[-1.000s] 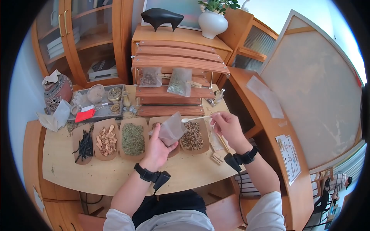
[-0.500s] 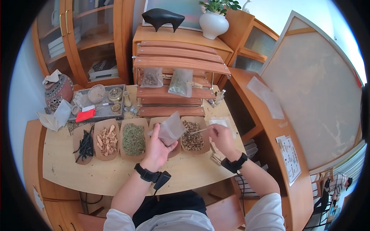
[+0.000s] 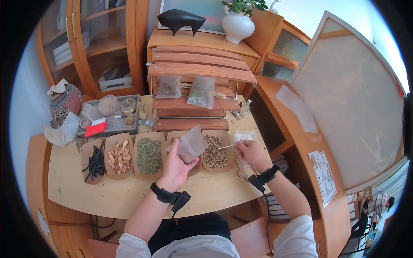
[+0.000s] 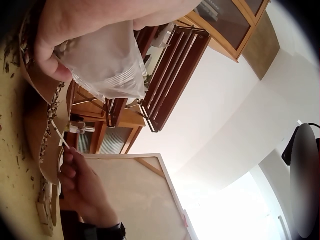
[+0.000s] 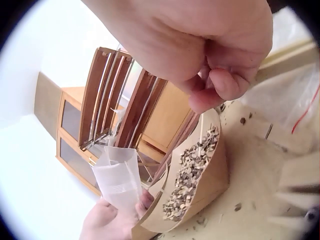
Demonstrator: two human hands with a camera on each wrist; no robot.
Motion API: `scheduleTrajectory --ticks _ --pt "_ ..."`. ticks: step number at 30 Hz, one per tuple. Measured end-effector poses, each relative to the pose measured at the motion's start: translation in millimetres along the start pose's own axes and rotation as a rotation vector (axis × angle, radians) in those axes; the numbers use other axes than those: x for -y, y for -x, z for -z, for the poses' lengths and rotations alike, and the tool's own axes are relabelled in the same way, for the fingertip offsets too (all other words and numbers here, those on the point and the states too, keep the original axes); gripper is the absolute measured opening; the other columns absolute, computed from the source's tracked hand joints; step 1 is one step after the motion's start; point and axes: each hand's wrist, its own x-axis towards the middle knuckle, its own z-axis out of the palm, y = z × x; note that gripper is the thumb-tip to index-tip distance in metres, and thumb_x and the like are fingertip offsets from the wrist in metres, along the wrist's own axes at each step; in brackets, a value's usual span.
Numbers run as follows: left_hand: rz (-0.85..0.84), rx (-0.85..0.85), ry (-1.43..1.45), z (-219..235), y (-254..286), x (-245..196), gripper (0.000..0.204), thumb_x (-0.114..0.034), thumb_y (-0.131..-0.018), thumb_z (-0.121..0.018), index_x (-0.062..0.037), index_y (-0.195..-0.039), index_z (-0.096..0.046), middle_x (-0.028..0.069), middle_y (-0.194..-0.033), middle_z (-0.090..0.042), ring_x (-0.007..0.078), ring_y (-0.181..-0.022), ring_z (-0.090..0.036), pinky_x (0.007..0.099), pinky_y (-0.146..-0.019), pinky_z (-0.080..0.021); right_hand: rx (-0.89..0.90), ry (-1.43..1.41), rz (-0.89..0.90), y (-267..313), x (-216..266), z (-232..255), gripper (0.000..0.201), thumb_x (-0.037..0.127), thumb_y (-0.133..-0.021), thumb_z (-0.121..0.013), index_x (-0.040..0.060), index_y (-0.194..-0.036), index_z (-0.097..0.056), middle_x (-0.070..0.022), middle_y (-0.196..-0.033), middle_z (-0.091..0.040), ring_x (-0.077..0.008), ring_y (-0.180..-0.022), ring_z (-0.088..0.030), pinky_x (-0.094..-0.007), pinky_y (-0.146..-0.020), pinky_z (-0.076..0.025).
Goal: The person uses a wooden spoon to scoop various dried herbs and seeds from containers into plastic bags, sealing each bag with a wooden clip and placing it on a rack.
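Note:
My left hand holds a translucent pouch between thumb and fingers. In the right wrist view the pouch looks pale and upright, its mouth spread at the top. My right hand pinches the thin pale handle of a small spoon. The spoon's far end is down among brown chopped dried herbs in the rightmost paper tray, hiding its bowl. Another paper tray lies mostly hidden under the left hand and pouch.
To the left stand trays of green dried leaves, tan slices and dark sticks. Behind is a wooden slatted rack with two filled pouches clipped on it. White pouches and wooden clips lie at the right.
My right hand came down and nearer with the spoon, from beside the pouch to the rightmost tray, and the spoon's end went into the brown herbs. The left hand and pouch stayed in place.

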Motion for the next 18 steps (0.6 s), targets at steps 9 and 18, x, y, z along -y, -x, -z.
scheduleTrajectory --ticks 9,18 --pt "0.003 -0.009 -0.008 -3 3 -2 0.054 -0.054 -0.099 -0.048 -0.0142 -0.136 -0.046 0.0057 -0.136 -0.05 0.02 -0.122 -0.048 0.0409 -0.094 -0.044 0.111 -0.266 -0.195 -1 -4 -7 0.019 0.016 -0.099 -0.056 0.0018 -0.089 -0.064 0.0 -0.076 -0.058 -0.0079 -0.059 -0.051 -0.0225 -0.05 -0.04" --pt "0.003 0.009 0.011 0 2 -2 0.054 -0.057 -0.096 -0.053 -0.0163 -0.131 -0.048 0.0048 -0.133 -0.051 0.0201 -0.121 -0.047 0.0421 -0.098 -0.041 0.132 -0.461 -0.191 -1 20 4 0.015 0.015 -0.099 -0.057 0.0023 -0.094 -0.062 0.0015 -0.079 -0.057 -0.0058 -0.061 -0.049 -0.0205 -0.051 -0.038"
